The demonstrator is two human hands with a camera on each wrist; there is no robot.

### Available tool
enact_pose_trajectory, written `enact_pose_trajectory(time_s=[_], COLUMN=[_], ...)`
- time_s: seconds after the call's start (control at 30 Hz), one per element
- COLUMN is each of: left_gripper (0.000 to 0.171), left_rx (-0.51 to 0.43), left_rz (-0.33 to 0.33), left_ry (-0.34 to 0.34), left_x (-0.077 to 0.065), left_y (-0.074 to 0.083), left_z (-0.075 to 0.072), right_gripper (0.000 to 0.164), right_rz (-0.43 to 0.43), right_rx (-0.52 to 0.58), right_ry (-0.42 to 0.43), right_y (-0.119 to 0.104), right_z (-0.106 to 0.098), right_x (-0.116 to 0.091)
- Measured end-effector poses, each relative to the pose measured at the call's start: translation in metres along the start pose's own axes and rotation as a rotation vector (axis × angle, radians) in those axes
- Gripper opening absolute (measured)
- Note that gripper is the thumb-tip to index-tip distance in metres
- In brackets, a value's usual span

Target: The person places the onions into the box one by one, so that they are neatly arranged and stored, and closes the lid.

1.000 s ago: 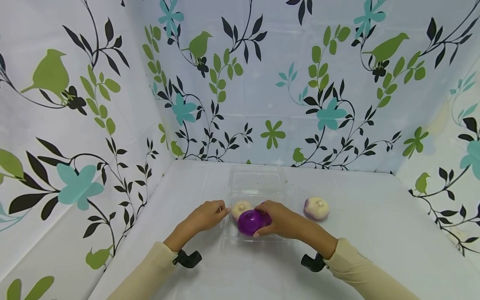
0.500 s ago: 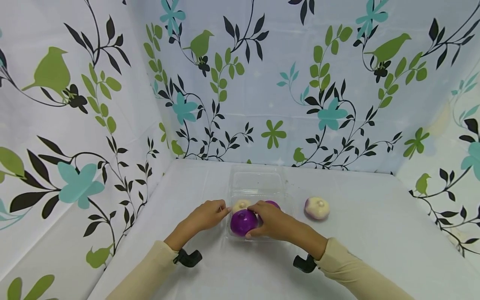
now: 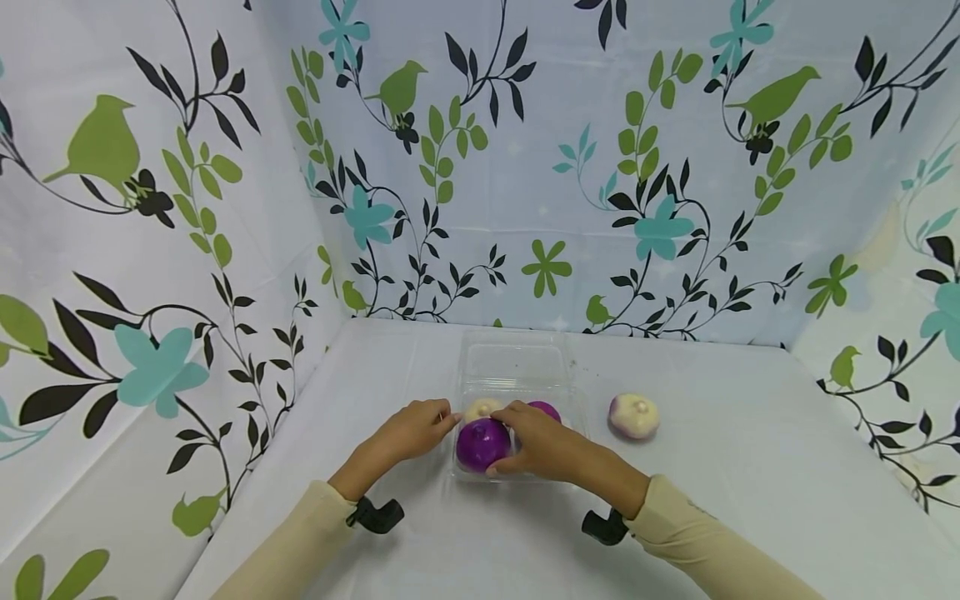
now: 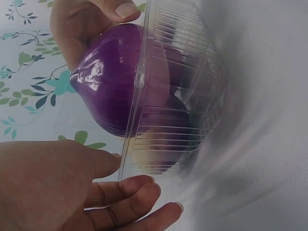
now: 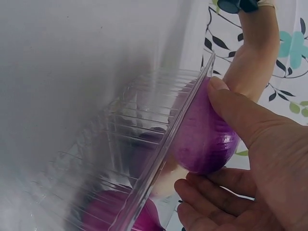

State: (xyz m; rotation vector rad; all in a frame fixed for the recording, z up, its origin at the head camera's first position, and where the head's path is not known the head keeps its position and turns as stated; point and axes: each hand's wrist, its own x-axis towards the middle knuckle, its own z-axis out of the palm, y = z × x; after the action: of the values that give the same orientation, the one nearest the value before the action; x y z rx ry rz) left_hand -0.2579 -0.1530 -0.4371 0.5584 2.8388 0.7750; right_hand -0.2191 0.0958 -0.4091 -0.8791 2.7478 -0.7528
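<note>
My right hand (image 3: 543,442) grips a glossy purple onion (image 3: 483,445), thumb on its near side and fingers on its far side. The onion sits at the front left of a clear plastic container (image 3: 480,479), partly below the rim in the left wrist view. My left hand (image 3: 412,431) pinches the container's left rim between thumb and fingers, as the left wrist view (image 4: 53,187) shows. Behind the held onion lies a whitish onion (image 3: 482,409), partly covered. Another purple onion (image 3: 545,409) shows past my right hand; in the right wrist view a magenta onion (image 5: 118,211) lies inside.
A whitish onion with purple patches (image 3: 633,417) rests on the white tablecloth (image 3: 720,467) to the right of the container. The container's clear lid (image 3: 515,361) lies opened toward the back. A patterned curtain (image 3: 480,167) rises behind the table and along both sides.
My right hand has moved left and slightly down with the purple onion, to the container's front left. The other purple onion has come into clearer view. My left hand has stayed in place.
</note>
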Motion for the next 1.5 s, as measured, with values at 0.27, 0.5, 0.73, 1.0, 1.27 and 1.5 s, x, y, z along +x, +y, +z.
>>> enact_pose_trajectory(time_s=[0.27,0.5,0.73,1.0,1.27,1.5], left_gripper=[0.026,0.025,0.025,0.024,0.024,0.024], left_rx=[0.000,-0.006,-0.005,-0.007,-0.013,-0.011], left_rz=[-0.002,-0.008,-0.012,-0.017,-0.017,-0.014], left_ry=[-0.006,-0.009,-0.007,-0.007,-0.011,-0.008], left_x=[0.001,0.001,0.000,0.000,0.001,0.001], left_y=[-0.001,0.000,0.001,0.001,0.001,0.002], left_z=[0.002,0.002,0.001,-0.001,-0.001,-0.002], right_gripper=[0.086,0.077,0.068,0.068,0.070,0.079], right_rz=[-0.003,-0.003,0.017,0.111,0.204,0.289], right_rx=[0.013,0.047,0.011,-0.049,-0.041,-0.071], right_ry=[0.011,0.047,0.173,0.303,0.374,0.365], right_y=[0.004,0.008,0.027,0.059,0.107,0.149], right_z=[0.001,-0.007,-0.024,-0.054,-0.076,-0.078], right_x=[-0.002,-0.006,-0.017,-0.043,-0.074,-0.096])
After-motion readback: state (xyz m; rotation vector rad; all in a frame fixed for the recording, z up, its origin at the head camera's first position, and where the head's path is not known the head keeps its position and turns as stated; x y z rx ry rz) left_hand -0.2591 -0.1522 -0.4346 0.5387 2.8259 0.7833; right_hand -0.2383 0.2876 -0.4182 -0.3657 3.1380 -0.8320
